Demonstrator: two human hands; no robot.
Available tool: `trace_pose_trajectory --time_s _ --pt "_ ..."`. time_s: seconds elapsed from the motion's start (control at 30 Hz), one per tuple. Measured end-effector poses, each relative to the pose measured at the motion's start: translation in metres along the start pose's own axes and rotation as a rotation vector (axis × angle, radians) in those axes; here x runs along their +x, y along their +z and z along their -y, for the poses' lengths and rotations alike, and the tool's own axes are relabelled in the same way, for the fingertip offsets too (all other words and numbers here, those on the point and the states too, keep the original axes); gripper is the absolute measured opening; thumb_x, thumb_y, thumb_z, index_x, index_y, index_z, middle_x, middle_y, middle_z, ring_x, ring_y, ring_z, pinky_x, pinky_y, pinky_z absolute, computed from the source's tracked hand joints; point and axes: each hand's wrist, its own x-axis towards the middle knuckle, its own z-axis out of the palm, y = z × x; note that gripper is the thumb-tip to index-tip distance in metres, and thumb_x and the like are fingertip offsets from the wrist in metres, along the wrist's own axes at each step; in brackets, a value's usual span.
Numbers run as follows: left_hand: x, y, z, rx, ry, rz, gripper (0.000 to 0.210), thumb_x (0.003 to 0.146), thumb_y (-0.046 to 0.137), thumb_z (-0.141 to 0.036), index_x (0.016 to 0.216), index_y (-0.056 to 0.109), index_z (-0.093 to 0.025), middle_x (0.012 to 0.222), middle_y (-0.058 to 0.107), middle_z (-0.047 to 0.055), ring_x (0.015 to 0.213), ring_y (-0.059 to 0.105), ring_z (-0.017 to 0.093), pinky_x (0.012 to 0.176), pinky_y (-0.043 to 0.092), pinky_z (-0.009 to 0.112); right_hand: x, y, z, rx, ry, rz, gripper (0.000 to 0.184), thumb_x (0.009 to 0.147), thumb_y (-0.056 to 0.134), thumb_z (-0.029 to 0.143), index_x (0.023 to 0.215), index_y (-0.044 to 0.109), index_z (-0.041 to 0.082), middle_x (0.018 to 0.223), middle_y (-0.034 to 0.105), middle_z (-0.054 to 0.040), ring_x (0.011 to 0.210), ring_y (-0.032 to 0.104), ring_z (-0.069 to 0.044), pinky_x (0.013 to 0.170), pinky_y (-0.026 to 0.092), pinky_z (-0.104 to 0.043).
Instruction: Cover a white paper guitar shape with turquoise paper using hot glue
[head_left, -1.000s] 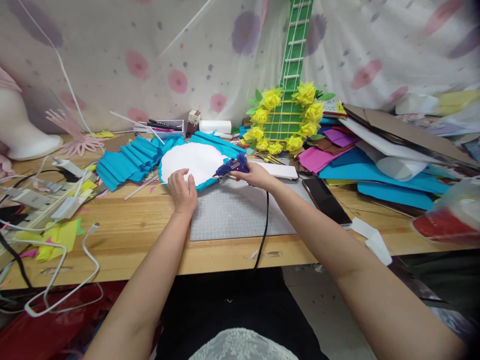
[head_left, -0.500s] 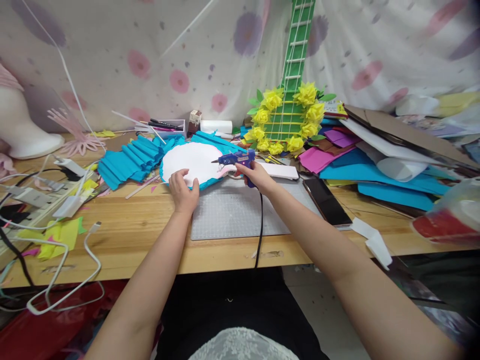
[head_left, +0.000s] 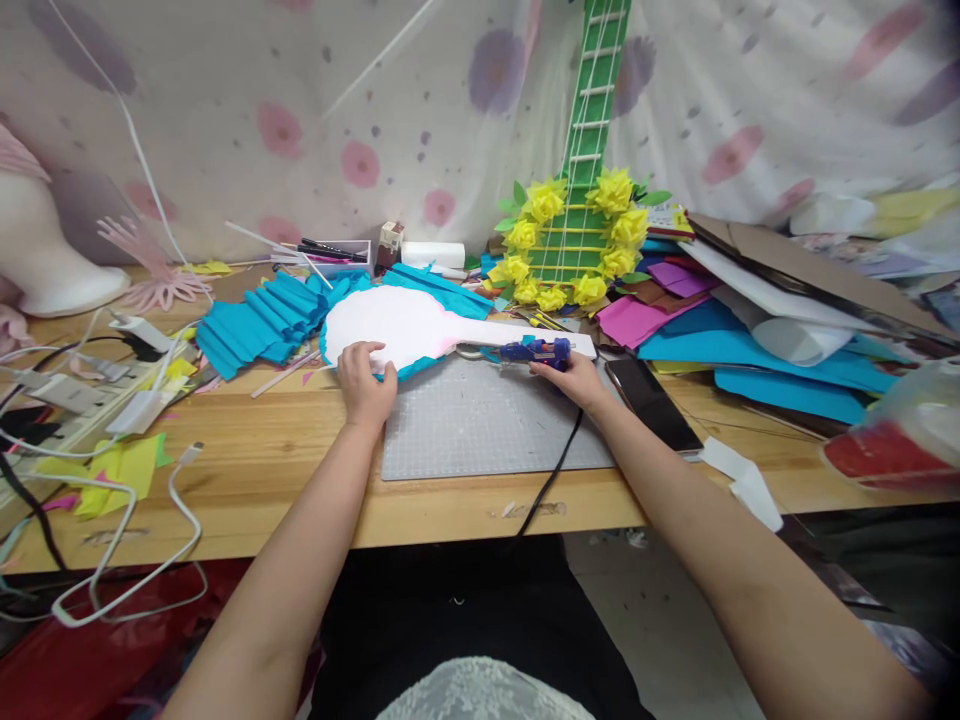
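A white guitar-shaped cutout (head_left: 386, 318) with a long neck lies on the table, blue crepe paper (head_left: 420, 368) along its rounded edge. On the front left of its body rests my left hand (head_left: 365, 383), fingers spread and curved, thumb apart. My right hand (head_left: 574, 378) is wrapped round a blue hot glue gun (head_left: 534, 352), whose nozzle points left. The glue gun is in front of the cutout's neck, partly covering it; whether the two touch I cannot tell. A black cord (head_left: 555, 475) hangs from the gun over the table edge.
Beneath the cutout lies a grey cutting mat (head_left: 457, 430), with a phone (head_left: 652, 405) to its right. A green paper guitar (head_left: 574, 235) with yellow flowers stands behind. Stacked coloured paper (head_left: 757, 345) fills the right, ruffled blue crepe (head_left: 259, 320) and white cables (head_left: 135, 490) the left.
My right hand has moved right with the glue gun, from over the cutout's body to beside its neck. The gun's cord swung right. My left hand stays where it was.
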Motion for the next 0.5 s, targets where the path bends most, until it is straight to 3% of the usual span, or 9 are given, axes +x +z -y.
trace_pose_trajectory --time_s 0.13,0.27,0.4,0.47,0.5 --pt "0.002 -0.002 -0.001 -0.001 0.010 0.055 0.013 0.075 0.054 -0.022 0.087 0.056 -0.021 0.096 0.055 0.009 0.097 0.053 0.023 0.090 0.042 0.038 -0.006 0.000 -0.004 -0.190 0.004 -0.026 0.044 0.068 0.064 0.055 0.093 0.067 0.018 0.094 0.069 -0.0111 0.090 0.062 -0.028 0.079 0.047 -0.040" --pt "0.010 -0.005 0.000 0.019 -0.010 0.094 0.011 0.079 0.051 -0.026 0.083 0.059 -0.020 0.094 0.056 0.009 0.095 0.055 0.023 0.089 0.043 0.038 -0.011 -0.004 0.006 -0.149 -0.130 -0.136 0.053 0.070 0.063 0.055 0.107 0.058 0.018 0.105 0.064 -0.0123 0.094 0.059 -0.027 0.081 0.047 -0.041" --pt "0.024 -0.008 0.004 0.053 0.004 0.202 0.014 0.079 0.047 -0.025 0.081 0.060 -0.021 0.092 0.060 0.008 0.095 0.057 0.023 0.089 0.045 0.039 -0.011 -0.013 0.037 -0.107 -0.262 -0.469 0.045 0.078 0.056 0.052 0.107 0.054 0.018 0.104 0.058 -0.0125 0.099 0.054 -0.026 0.083 0.045 -0.041" --pt "0.031 -0.009 0.007 0.061 0.028 0.302 0.018 0.078 0.047 -0.022 0.086 0.063 -0.021 0.100 0.063 0.008 0.101 0.057 0.023 0.092 0.044 0.038 -0.007 -0.010 0.062 -0.109 -0.335 -0.478 0.034 0.081 0.054 0.046 0.102 0.056 0.019 0.100 0.058 -0.0116 0.098 0.053 -0.025 0.085 0.043 -0.041" --pt "0.035 -0.009 0.008 0.070 0.040 0.361 0.021 0.077 0.047 -0.020 0.090 0.064 -0.021 0.107 0.063 0.008 0.106 0.057 0.022 0.096 0.043 0.039 -0.003 -0.005 0.074 -0.098 -0.382 -0.401 0.027 0.083 0.053 0.043 0.097 0.057 0.020 0.097 0.059 -0.0101 0.095 0.053 -0.024 0.085 0.042 -0.040"
